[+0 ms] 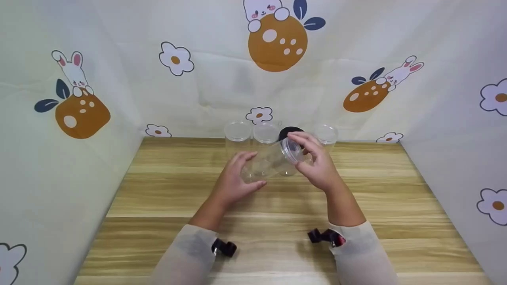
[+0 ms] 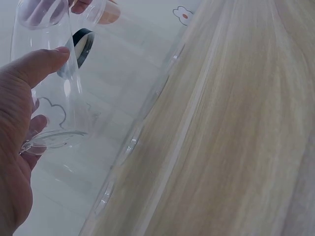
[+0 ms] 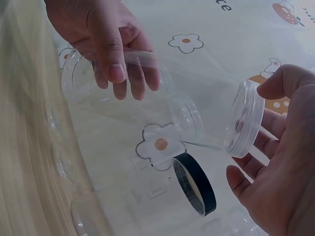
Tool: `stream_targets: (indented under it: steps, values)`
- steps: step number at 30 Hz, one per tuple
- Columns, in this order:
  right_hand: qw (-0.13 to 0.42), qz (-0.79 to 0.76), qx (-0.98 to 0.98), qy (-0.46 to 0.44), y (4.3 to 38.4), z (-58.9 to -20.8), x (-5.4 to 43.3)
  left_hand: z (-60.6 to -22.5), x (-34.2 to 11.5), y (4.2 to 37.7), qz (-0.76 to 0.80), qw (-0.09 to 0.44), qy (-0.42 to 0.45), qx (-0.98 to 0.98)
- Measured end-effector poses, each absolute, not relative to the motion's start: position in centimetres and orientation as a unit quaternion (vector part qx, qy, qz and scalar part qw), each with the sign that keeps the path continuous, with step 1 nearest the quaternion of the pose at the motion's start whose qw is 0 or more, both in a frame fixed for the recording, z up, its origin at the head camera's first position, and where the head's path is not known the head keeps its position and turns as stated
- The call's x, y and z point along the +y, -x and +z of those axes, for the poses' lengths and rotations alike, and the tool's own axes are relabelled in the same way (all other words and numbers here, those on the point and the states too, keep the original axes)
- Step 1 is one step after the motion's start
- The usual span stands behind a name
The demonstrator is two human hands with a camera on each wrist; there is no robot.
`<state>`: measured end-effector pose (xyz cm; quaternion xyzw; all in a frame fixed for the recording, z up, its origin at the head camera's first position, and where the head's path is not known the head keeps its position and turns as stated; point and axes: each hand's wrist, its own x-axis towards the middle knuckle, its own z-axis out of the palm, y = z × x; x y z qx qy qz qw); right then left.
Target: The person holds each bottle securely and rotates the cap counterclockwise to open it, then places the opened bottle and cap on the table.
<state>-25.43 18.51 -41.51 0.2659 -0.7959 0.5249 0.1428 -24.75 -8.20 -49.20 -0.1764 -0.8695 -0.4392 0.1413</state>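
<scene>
A clear cylindrical jar (image 1: 269,160) is held tilted above the table, its clear screw lid (image 1: 292,151) at the upper right end. My left hand (image 1: 233,183) grips the jar's body near the base, thumb on one side and fingers on the other, as the left wrist view also shows. My right hand (image 1: 320,168) holds the lid end, with the thumb on the rim and the fingers around the far side in the right wrist view (image 3: 283,147). Whether the lid is turned or loose, I cannot tell.
Behind the hands several clear jars stand in a row by the back wall. Clear lids top the left jar (image 1: 237,132), its neighbour (image 1: 265,132) and the right one (image 1: 326,133); a black lid (image 1: 291,130) sits between. Printed cloth surrounds the wooden table (image 1: 166,198).
</scene>
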Motion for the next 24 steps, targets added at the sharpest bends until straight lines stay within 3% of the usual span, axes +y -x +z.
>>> stream_targets:
  steps: [9,16,24]
  values:
    - [0.129,0.545,-0.783,-0.27,25.44,-41.44,18.68,-49.34,-8.29,24.9,-0.439,0.15,0.192,-0.865]
    - [0.133,0.517,-0.823,-0.194,25.85,-41.48,18.71,-49.28,-8.34,24.85,-0.438,0.146,0.185,-0.868]
    - [0.102,0.492,-0.853,-0.145,25.83,-41.38,18.55,-49.2,-8.24,24.82,-0.439,0.142,0.179,-0.869]
